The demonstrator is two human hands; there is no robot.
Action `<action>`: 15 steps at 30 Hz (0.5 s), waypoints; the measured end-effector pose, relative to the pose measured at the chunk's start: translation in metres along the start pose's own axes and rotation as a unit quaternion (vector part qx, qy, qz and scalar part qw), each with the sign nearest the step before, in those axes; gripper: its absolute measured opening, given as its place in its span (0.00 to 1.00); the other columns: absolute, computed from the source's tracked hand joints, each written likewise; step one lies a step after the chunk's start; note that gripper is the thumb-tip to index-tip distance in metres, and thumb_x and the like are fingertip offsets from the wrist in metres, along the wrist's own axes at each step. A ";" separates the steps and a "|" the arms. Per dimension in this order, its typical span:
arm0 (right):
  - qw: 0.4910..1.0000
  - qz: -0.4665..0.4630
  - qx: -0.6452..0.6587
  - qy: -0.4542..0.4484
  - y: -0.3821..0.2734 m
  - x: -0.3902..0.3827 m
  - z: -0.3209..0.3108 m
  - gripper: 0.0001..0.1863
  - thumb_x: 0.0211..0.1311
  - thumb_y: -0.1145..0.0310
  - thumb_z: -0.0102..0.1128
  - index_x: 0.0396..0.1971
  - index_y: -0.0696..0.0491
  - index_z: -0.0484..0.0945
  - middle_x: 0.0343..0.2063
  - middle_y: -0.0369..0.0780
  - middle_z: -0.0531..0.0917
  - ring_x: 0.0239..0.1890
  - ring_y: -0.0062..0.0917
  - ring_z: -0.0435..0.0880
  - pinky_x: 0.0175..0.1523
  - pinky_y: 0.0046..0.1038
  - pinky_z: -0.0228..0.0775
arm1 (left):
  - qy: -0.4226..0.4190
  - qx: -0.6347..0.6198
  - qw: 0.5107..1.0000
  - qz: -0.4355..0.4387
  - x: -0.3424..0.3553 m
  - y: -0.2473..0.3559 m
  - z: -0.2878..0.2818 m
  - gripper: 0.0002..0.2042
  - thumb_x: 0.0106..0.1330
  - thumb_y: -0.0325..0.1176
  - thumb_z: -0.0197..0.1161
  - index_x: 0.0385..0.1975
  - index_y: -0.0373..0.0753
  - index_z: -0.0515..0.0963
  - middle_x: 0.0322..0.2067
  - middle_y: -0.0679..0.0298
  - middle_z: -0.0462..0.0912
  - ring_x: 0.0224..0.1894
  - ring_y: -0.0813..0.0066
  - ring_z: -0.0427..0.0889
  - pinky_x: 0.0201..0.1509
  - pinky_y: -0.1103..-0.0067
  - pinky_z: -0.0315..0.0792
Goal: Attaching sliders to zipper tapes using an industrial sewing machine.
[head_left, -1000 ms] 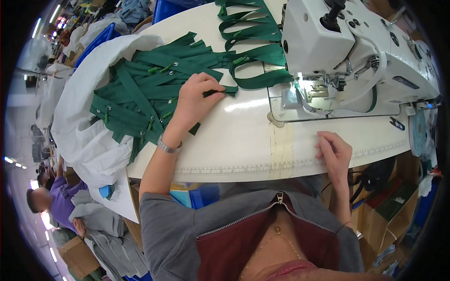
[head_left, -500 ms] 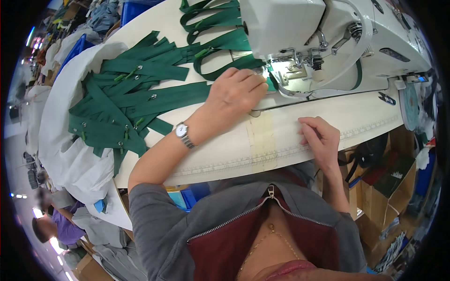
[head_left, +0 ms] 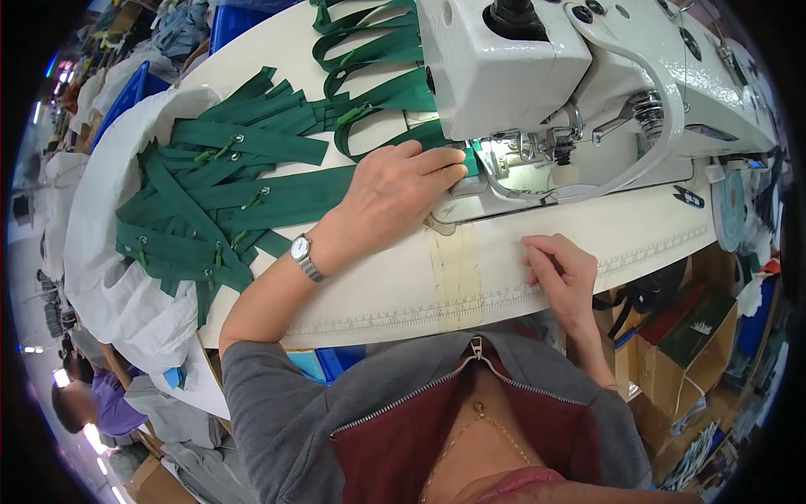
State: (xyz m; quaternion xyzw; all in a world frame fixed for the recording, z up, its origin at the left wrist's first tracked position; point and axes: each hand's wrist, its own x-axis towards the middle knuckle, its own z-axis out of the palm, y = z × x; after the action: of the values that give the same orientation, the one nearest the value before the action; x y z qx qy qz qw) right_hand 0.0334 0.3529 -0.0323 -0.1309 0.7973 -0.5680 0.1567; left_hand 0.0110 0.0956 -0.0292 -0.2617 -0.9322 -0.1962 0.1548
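Left hand (head_left: 399,181), at zipper pile (head_left: 193,134) one second ago, now pinches green zipper end (head_left: 473,160) beside stitching area of sewing machine (head_left: 504,71), within feeding reach. Right hand (head_left: 567,273) loosely curled above table (head_left: 378,290), seemingly empty.

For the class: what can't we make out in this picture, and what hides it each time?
- Head view: most of the green zipper strip at the fingertips, covered by the left hand.
- Head view: the lower strips in the zipper pile, hidden under those on top.
- Head view: the top of the sewing machine, cut off by the upper edge.
- Head view: the background person in purple, small and blurred.
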 end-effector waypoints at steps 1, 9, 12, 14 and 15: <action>1.000 -0.004 0.000 0.001 -0.001 0.000 0.000 0.08 0.56 0.78 0.54 0.36 0.60 0.78 0.22 0.38 0.78 0.19 0.16 0.75 0.24 0.16 0.66 | 0.001 0.001 1.000 0.001 0.001 -0.001 0.000 0.12 0.46 0.25 0.58 0.33 0.40 0.79 0.39 0.71 0.78 0.26 0.74 0.72 0.29 0.79 0.71; 1.000 -0.002 0.001 0.003 -0.002 0.002 0.000 0.08 0.56 0.79 0.54 0.36 0.60 0.78 0.22 0.37 0.77 0.19 0.16 0.75 0.24 0.16 0.66 | 0.024 -0.020 1.000 0.002 0.005 -0.007 0.006 0.11 0.47 0.25 0.58 0.32 0.41 0.80 0.38 0.71 0.80 0.28 0.74 0.74 0.29 0.79 0.72; 1.000 0.003 0.000 0.005 -0.002 0.002 -0.001 0.08 0.56 0.79 0.54 0.36 0.60 0.78 0.22 0.37 0.77 0.19 0.16 0.75 0.24 0.16 0.65 | 0.024 -0.021 0.999 -0.004 0.007 -0.007 0.007 0.11 0.47 0.24 0.58 0.32 0.41 0.80 0.38 0.71 0.80 0.27 0.74 0.75 0.29 0.78 0.72; 1.000 0.004 -0.003 0.004 -0.002 0.001 0.000 0.08 0.56 0.79 0.54 0.36 0.60 0.78 0.22 0.37 0.77 0.18 0.16 0.75 0.23 0.16 0.65 | 0.024 -0.023 0.999 -0.004 0.006 -0.007 0.007 0.11 0.47 0.24 0.58 0.32 0.41 0.80 0.38 0.71 0.80 0.27 0.74 0.75 0.29 0.78 0.72; 1.000 0.006 0.000 0.005 -0.003 0.001 0.000 0.08 0.56 0.79 0.54 0.36 0.60 0.78 0.21 0.37 0.77 0.18 0.15 0.75 0.23 0.16 0.65 | 0.023 -0.025 0.999 -0.006 0.006 -0.007 0.007 0.11 0.47 0.24 0.58 0.32 0.41 0.80 0.38 0.70 0.81 0.27 0.74 0.76 0.29 0.78 0.72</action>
State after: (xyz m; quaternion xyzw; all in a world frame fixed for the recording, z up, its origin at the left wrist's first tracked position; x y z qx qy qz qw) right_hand 0.0323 0.3518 -0.0299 -0.1237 0.7988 -0.5677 0.1559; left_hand 0.0008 0.0958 -0.0349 -0.2555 -0.9247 -0.2267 0.1682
